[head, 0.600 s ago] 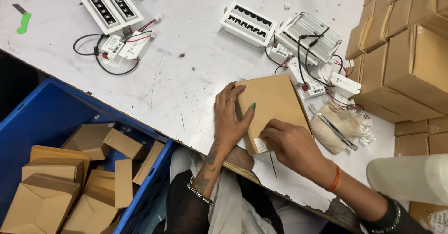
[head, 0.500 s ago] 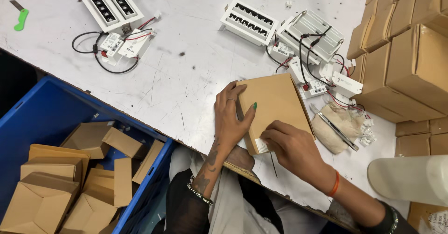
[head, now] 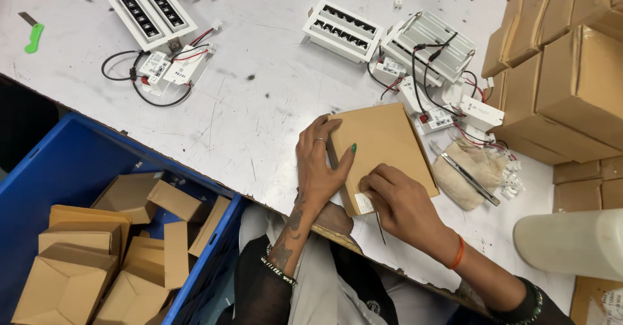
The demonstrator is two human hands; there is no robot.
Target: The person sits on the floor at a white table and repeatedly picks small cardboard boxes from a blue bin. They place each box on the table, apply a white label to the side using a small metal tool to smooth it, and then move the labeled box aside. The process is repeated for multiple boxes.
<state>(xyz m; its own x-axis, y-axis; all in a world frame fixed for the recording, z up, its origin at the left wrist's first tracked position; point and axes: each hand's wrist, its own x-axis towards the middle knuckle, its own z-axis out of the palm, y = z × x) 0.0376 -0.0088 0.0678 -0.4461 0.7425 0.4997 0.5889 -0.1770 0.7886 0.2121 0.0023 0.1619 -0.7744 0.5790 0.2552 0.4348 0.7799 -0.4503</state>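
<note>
A closed brown cardboard box [head: 386, 143] lies flat on the white worktable [head: 259, 104], near its front edge. My left hand [head: 319, 163] grips the box's left side, fingers spread over its top and edge. My right hand [head: 399, 205] presses down on the box's near right corner, fingers curled, next to a small white label on the box's side. Whether anything is pinched in those fingers is hidden.
White recessed light fixtures [head: 349, 30] with wired drivers [head: 165, 69] lie across the table. Stacked brown boxes [head: 564, 72] stand at the right. A cloth bag with tweezers [head: 470, 172] lies beside the box. A blue crate [head: 78, 169] of folded cartons sits lower left. A white bottle [head: 571, 244] lies at the right edge.
Both hands stay on the box. My left fingers have shifted slightly along its left edge; the box has barely moved.
</note>
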